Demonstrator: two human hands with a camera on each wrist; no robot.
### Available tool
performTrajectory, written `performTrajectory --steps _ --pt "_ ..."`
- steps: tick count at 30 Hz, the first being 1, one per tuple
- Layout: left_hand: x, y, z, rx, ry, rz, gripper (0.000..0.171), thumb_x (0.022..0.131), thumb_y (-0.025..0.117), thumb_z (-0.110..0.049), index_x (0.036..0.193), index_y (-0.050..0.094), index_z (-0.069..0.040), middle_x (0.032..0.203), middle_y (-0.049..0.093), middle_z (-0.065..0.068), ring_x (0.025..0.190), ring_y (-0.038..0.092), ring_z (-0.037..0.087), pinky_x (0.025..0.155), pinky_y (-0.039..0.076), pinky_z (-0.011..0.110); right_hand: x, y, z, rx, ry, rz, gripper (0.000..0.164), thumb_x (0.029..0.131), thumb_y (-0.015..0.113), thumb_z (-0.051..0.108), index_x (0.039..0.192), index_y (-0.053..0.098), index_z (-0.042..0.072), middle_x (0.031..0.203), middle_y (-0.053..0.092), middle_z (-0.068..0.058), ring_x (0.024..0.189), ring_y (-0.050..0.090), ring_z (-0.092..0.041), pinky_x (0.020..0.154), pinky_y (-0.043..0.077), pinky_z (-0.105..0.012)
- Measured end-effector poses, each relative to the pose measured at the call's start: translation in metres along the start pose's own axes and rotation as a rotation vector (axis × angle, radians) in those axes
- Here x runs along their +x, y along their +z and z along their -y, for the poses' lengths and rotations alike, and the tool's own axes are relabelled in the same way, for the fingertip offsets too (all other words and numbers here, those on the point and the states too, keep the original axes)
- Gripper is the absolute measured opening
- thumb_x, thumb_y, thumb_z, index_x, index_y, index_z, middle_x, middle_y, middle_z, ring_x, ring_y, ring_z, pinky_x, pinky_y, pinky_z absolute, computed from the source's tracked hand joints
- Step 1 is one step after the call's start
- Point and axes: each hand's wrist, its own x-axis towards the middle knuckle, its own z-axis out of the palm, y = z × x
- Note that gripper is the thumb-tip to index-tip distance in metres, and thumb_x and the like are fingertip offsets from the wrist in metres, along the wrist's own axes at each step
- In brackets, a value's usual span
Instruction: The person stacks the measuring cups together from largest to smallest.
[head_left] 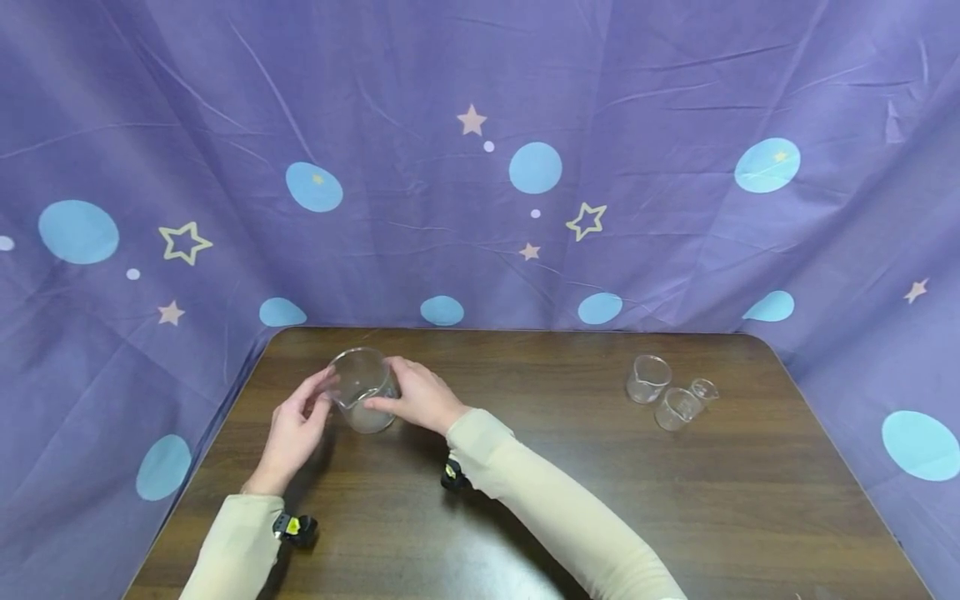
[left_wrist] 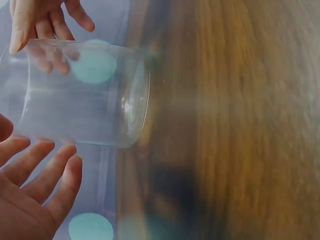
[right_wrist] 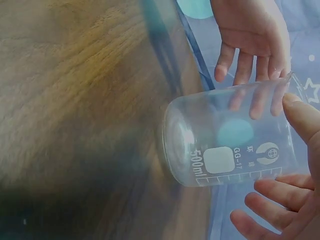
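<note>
A brown table [head_left: 570, 408] held 3 small beakers [head_left: 647, 388] at right; the right hand [head_left: 422, 397] pinched a big beaker [head_left: 360, 415], the left hand [head_left: 295, 427] spread beside it.

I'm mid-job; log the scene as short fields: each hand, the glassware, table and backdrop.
Right hand: grips the large beaker near its rim
Left hand: at the beaker's left side, contact hard to confirm
Large beaker marking: 500ml, GG-17
Small beakers: three, grouped on the right of the table, none in hand
Table: brown, wood-grained
Backdrop: purple fabric with stars and blue spots
</note>
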Motion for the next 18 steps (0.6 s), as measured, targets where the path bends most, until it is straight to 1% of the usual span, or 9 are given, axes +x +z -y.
performTrajectory --steps 3,7,10,14,16,18 --pt "0.0 0.004 -0.004 -0.019 0.023 0.014 0.04 0.101 0.055 0.005 0.141 0.06 0.003 0.126 0.07 0.026 0.097 0.062 -0.014 0.073 0.05 0.005 -0.006 -0.007 -0.004 -0.005 0.008 -0.003 0.073 0.091 0.077 0.053 0.144 0.056 0.007 0.136 0.067 -0.008 0.124 0.064 -0.022 0.103 0.054 -0.032" --pt "-0.001 0.009 -0.012 -0.033 0.047 0.032 0.04 0.101 0.056 0.007 0.14 0.061 0.003 0.125 0.07 0.026 0.098 0.062 -0.013 0.075 0.048 0.004 -0.013 -0.016 -0.008 -0.002 0.013 -0.006 0.074 0.091 0.078 0.053 0.144 0.055 0.006 0.136 0.067 -0.009 0.124 0.064 -0.023 0.104 0.053 -0.034" --pt "-0.001 0.013 -0.017 -0.024 0.064 0.04 0.04 0.1 0.057 0.007 0.14 0.061 0.002 0.125 0.071 0.025 0.098 0.06 -0.015 0.076 0.047 0.004 -0.018 -0.021 -0.012 0.004 0.012 -0.01 0.074 0.09 0.078 0.052 0.144 0.055 0.006 0.135 0.067 -0.009 0.124 0.064 -0.024 0.104 0.053 -0.035" --pt "-0.001 0.018 -0.021 -0.014 0.082 0.055 0.04 0.1 0.058 0.007 0.139 0.062 0.002 0.124 0.072 0.023 0.096 0.06 -0.014 0.075 0.048 0.005 -0.025 -0.027 -0.017 0.014 0.005 -0.013 0.073 0.09 0.08 0.05 0.143 0.056 0.005 0.135 0.067 -0.009 0.124 0.064 -0.024 0.105 0.053 -0.036" --pt "-0.002 0.02 -0.024 -0.018 0.087 0.068 0.04 0.099 0.059 0.006 0.139 0.062 0.001 0.125 0.072 0.022 0.096 0.062 -0.009 0.076 0.048 0.005 -0.028 -0.03 -0.019 0.021 0.0 -0.014 0.073 0.09 0.08 0.049 0.143 0.056 0.005 0.136 0.067 -0.009 0.124 0.063 -0.025 0.106 0.052 -0.036" --pt "-0.002 0.022 -0.027 -0.017 0.096 0.084 0.04 0.099 0.061 0.006 0.139 0.062 0.001 0.125 0.072 0.022 0.096 0.066 -0.002 0.078 0.049 0.005 -0.032 -0.034 -0.022 0.026 -0.006 -0.016 0.072 0.09 0.08 0.048 0.143 0.057 0.006 0.136 0.067 -0.008 0.125 0.063 -0.025 0.107 0.052 -0.036"
